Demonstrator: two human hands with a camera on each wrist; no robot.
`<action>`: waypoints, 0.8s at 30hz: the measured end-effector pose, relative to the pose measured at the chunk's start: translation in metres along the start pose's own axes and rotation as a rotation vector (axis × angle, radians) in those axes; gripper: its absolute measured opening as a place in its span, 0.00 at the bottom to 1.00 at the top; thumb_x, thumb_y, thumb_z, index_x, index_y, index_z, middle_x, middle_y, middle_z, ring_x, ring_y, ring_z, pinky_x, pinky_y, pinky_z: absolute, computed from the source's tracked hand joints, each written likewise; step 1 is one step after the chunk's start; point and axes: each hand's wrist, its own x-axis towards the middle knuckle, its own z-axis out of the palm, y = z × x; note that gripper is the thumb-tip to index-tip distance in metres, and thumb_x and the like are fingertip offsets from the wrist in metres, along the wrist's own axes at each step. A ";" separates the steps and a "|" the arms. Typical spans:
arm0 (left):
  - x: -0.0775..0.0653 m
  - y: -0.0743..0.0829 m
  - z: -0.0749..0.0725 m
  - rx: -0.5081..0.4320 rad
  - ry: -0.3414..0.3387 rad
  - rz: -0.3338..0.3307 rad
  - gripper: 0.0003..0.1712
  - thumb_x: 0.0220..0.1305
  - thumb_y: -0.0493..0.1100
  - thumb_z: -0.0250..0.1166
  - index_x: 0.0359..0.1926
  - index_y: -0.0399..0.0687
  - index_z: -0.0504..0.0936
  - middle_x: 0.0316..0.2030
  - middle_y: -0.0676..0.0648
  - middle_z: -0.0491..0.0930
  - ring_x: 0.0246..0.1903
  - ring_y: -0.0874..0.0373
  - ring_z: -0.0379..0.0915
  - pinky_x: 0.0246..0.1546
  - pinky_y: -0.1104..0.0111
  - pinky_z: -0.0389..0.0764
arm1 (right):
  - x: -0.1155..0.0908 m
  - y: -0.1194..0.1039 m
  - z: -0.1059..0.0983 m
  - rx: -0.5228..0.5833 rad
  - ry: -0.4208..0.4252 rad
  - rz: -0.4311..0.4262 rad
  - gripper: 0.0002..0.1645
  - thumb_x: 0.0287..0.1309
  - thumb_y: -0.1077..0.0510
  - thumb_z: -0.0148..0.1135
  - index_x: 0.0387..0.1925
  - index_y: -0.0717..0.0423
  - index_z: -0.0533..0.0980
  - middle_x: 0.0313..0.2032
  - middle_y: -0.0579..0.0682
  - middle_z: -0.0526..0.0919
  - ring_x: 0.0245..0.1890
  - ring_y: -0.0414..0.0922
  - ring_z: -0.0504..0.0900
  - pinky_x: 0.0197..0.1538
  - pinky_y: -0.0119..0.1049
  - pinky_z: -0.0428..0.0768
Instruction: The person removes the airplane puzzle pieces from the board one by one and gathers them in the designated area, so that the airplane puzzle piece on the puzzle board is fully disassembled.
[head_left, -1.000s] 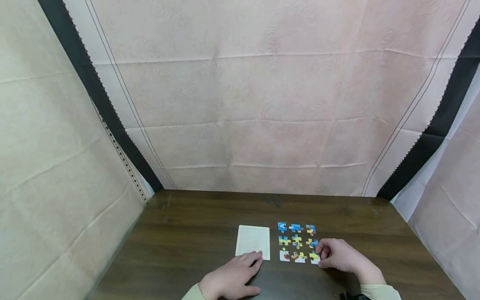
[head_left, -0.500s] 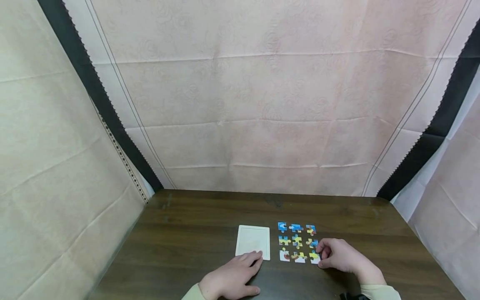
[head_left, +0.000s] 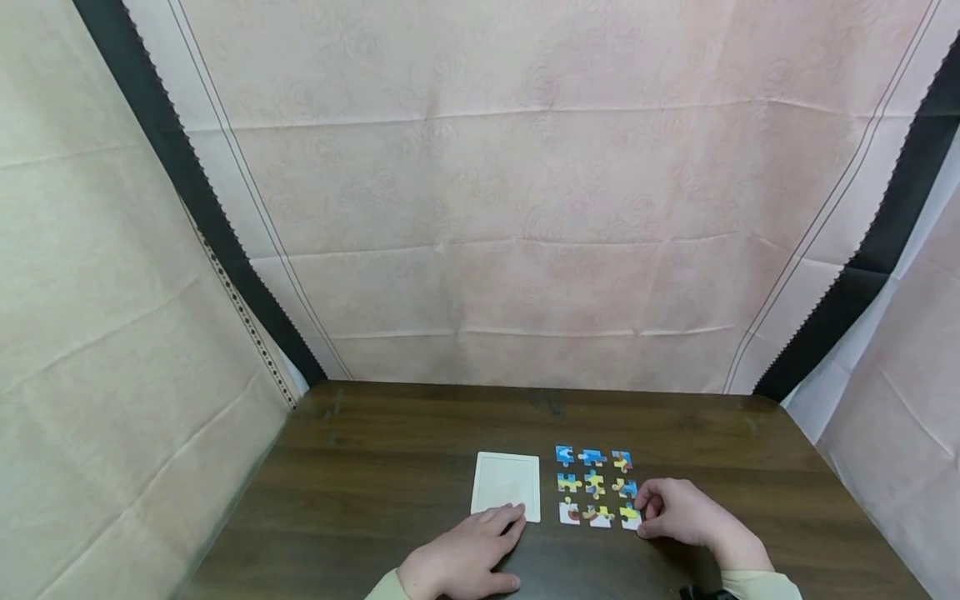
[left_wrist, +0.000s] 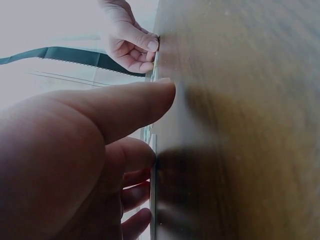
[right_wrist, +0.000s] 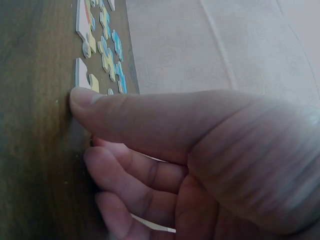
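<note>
Several jigsaw puzzle pieces point(head_left: 595, 484) in blue, yellow and white lie apart from one another in rows on the table. With thumb and forefinger, my right hand point(head_left: 686, 512) pinches the edge of the nearest right-hand puzzle piece point(head_left: 630, 516), which lies flat. The right wrist view shows the thumb at that piece point(right_wrist: 81, 75) and the other fingers curled below; the forefinger's contact is mostly hidden. To the left lies a flat white puzzle tray point(head_left: 507, 482) with a raised rim. My left hand point(head_left: 465, 554) rests its extended fingers on the tray's near edge.
The dark wooden table point(head_left: 390, 442) runs back to a pale cloth wall point(head_left: 540, 250). Cloth side panels with black bands point(head_left: 225, 225) stand at the left and right. A black strap point(head_left: 705, 592) is on the right wrist.
</note>
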 end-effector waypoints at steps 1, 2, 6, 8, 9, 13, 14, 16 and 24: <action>0.000 0.000 0.000 0.000 -0.001 0.000 0.43 0.79 0.65 0.59 0.82 0.44 0.65 0.82 0.47 0.58 0.80 0.52 0.54 0.75 0.60 0.65 | 0.000 0.000 0.000 0.003 -0.002 0.000 0.17 0.50 0.63 0.84 0.36 0.55 0.81 0.27 0.48 0.78 0.28 0.46 0.76 0.31 0.35 0.73; 0.000 0.000 0.000 -0.002 -0.002 -0.002 0.43 0.79 0.65 0.59 0.82 0.44 0.65 0.82 0.47 0.57 0.80 0.52 0.54 0.75 0.60 0.65 | 0.000 0.000 0.000 0.004 -0.001 0.000 0.17 0.50 0.63 0.85 0.36 0.55 0.81 0.27 0.48 0.78 0.28 0.46 0.76 0.31 0.35 0.73; -0.002 0.002 -0.001 0.008 0.009 -0.004 0.43 0.79 0.65 0.59 0.82 0.44 0.65 0.82 0.47 0.58 0.80 0.51 0.54 0.75 0.60 0.65 | -0.001 0.001 -0.001 0.003 0.007 0.006 0.18 0.50 0.63 0.85 0.36 0.55 0.81 0.27 0.48 0.78 0.28 0.47 0.76 0.31 0.36 0.73; -0.002 0.002 -0.002 0.011 0.010 -0.005 0.43 0.79 0.65 0.59 0.82 0.44 0.65 0.82 0.46 0.58 0.80 0.51 0.54 0.75 0.60 0.65 | -0.001 0.001 -0.001 0.000 0.007 0.005 0.18 0.50 0.63 0.85 0.37 0.55 0.81 0.27 0.48 0.78 0.28 0.46 0.76 0.31 0.36 0.73; -0.002 0.002 -0.002 0.012 0.009 -0.004 0.43 0.79 0.65 0.58 0.82 0.44 0.65 0.82 0.46 0.58 0.80 0.51 0.54 0.75 0.60 0.65 | 0.000 0.000 -0.001 -0.001 0.006 0.002 0.18 0.50 0.63 0.85 0.37 0.55 0.81 0.27 0.48 0.78 0.28 0.46 0.76 0.31 0.36 0.73; -0.004 0.001 -0.001 0.028 0.020 -0.001 0.44 0.79 0.65 0.59 0.81 0.44 0.66 0.82 0.46 0.59 0.80 0.51 0.55 0.74 0.60 0.65 | -0.001 -0.001 -0.001 -0.004 0.002 -0.011 0.18 0.50 0.62 0.85 0.37 0.56 0.81 0.27 0.48 0.77 0.28 0.46 0.75 0.31 0.35 0.73; -0.004 0.002 -0.001 0.034 0.026 0.000 0.44 0.79 0.65 0.59 0.81 0.43 0.66 0.82 0.46 0.59 0.80 0.51 0.55 0.74 0.60 0.65 | -0.001 -0.001 -0.001 -0.001 0.001 -0.013 0.18 0.50 0.62 0.84 0.37 0.56 0.81 0.26 0.48 0.77 0.28 0.46 0.75 0.31 0.35 0.73; -0.005 0.002 0.000 0.044 0.038 0.002 0.44 0.78 0.65 0.59 0.81 0.43 0.66 0.81 0.45 0.60 0.79 0.50 0.56 0.74 0.60 0.66 | -0.001 -0.002 -0.001 0.006 0.000 -0.018 0.18 0.50 0.63 0.84 0.37 0.57 0.80 0.26 0.48 0.77 0.28 0.46 0.75 0.30 0.35 0.72; -0.006 0.003 -0.004 -0.083 0.007 0.028 0.44 0.80 0.66 0.57 0.83 0.45 0.63 0.84 0.45 0.51 0.82 0.46 0.49 0.76 0.57 0.63 | -0.008 0.001 -0.007 0.023 -0.026 -0.066 0.19 0.54 0.58 0.83 0.42 0.58 0.80 0.28 0.47 0.78 0.29 0.46 0.75 0.31 0.35 0.74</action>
